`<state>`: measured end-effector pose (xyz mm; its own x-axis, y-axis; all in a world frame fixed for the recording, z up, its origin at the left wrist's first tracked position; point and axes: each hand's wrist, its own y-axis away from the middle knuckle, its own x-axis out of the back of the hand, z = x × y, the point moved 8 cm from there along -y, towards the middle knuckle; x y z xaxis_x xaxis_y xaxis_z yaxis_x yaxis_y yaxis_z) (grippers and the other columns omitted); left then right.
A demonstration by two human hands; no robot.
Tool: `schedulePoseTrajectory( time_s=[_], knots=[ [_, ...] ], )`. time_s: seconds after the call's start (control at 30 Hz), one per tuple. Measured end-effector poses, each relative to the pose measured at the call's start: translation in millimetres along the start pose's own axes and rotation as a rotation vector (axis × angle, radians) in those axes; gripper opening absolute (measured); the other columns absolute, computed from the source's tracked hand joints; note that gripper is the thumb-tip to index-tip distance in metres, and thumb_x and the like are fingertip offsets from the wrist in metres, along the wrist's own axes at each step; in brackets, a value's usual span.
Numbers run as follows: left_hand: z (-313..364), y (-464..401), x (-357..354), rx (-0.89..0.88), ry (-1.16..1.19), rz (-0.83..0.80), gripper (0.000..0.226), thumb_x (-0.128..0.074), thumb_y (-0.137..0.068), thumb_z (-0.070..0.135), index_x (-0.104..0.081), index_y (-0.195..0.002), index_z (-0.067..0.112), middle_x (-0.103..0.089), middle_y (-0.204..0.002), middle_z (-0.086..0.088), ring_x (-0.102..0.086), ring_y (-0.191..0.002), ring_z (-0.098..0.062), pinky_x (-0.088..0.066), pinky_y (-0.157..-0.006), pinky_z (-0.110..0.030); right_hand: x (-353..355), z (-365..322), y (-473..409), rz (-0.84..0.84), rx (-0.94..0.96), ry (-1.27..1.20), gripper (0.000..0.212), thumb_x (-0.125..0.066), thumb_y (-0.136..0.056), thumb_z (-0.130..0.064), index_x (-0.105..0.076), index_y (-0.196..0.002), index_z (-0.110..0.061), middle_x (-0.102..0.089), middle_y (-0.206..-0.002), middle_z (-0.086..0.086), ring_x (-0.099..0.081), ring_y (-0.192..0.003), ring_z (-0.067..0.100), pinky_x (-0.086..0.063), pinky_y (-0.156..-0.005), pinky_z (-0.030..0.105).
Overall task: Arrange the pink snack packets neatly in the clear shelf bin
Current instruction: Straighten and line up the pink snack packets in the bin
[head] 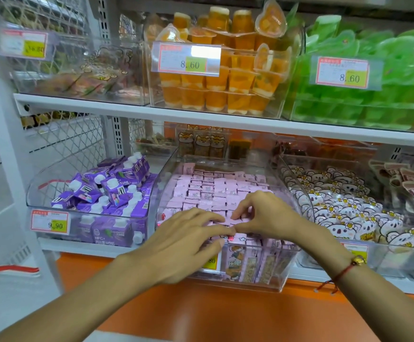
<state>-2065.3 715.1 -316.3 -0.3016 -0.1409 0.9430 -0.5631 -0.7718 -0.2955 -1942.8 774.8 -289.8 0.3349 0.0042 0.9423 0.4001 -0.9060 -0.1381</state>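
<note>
Rows of pink snack packets [208, 188] stand upright in a clear shelf bin [282, 275] on the lower shelf, in the middle. My left hand [183, 240] lies flat over the front packets with its fingers fairly straight, touching their tops. My right hand [265, 213] is beside it over the front right rows, its fingers bent down onto the packet tops and its thumb stretched toward my left hand. Whether it pinches a packet is hidden. Both hands cover the front rows.
A clear bin of purple drink cartons [107, 193] stands to the left, a bin of koala-printed packets [344, 213] to the right. The upper shelf holds orange jelly cups [225, 77] and green jelly packs [373, 99]. An orange ledge [201, 312] runs below the shelf.
</note>
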Motion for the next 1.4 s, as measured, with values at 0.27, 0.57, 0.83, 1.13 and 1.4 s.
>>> schedulePoseTrajectory(
  time_s=[0.27,0.57,0.83,1.13,1.4],
  knots=[
    [1,0,-1,-0.014,-0.034,-0.02,0.039,-0.022,-0.098,0.053,-0.036,-0.134,0.049,-0.035,-0.139,0.021,-0.025,-0.126,0.0,-0.019,-0.1,-0.02,3,-16,7,0.066,0.111,0.179,0.012,-0.055,-0.092,-0.03,-0.062,-0.088,-0.021,-0.064,-0.088,-0.006,-0.058,-0.083,0.014,-0.046,-0.068,0.031],
    [-1,-2,0,-0.001,-0.039,-0.026,0.039,-0.022,-0.098,0.052,-0.038,-0.134,0.05,-0.039,-0.136,0.02,-0.028,-0.124,-0.002,-0.024,-0.102,-0.023,14,-22,31,0.398,0.262,0.228,0.023,-0.038,-0.1,-0.039,-0.055,-0.107,-0.025,-0.063,-0.089,-0.006,-0.06,-0.073,0.019,-0.043,-0.057,0.033],
    [-5,0,4,0.069,0.254,0.033,0.034,-0.04,-0.099,0.029,-0.049,-0.123,0.052,-0.046,-0.136,0.02,-0.038,-0.126,-0.002,-0.031,-0.1,-0.023,65,-1,53,0.903,0.086,-0.421,0.009,-0.05,-0.097,-0.023,-0.059,-0.095,-0.021,-0.061,-0.09,-0.006,-0.058,-0.08,0.006,-0.048,-0.068,0.021],
    [5,6,48,0.125,0.567,0.473,0.045,-0.072,-0.079,0.037,-0.045,-0.113,0.049,-0.049,-0.116,0.032,-0.051,-0.103,0.007,-0.042,-0.077,-0.007,48,1,55,0.722,-0.116,-0.963,0.018,-0.048,-0.098,-0.018,-0.06,-0.1,-0.005,-0.065,-0.093,0.011,-0.064,-0.084,0.015,-0.057,-0.075,0.029],
    [-27,8,22,0.629,1.233,0.386,0.034,-0.066,-0.074,0.053,-0.072,-0.086,0.022,-0.075,-0.076,0.001,-0.068,-0.067,-0.007,-0.049,-0.048,-0.017,49,3,58,0.634,-0.146,-0.738,0.019,-0.053,-0.094,-0.033,-0.056,-0.11,-0.024,-0.059,-0.107,-0.007,-0.055,-0.103,0.006,-0.046,-0.091,0.027]
  ],
)
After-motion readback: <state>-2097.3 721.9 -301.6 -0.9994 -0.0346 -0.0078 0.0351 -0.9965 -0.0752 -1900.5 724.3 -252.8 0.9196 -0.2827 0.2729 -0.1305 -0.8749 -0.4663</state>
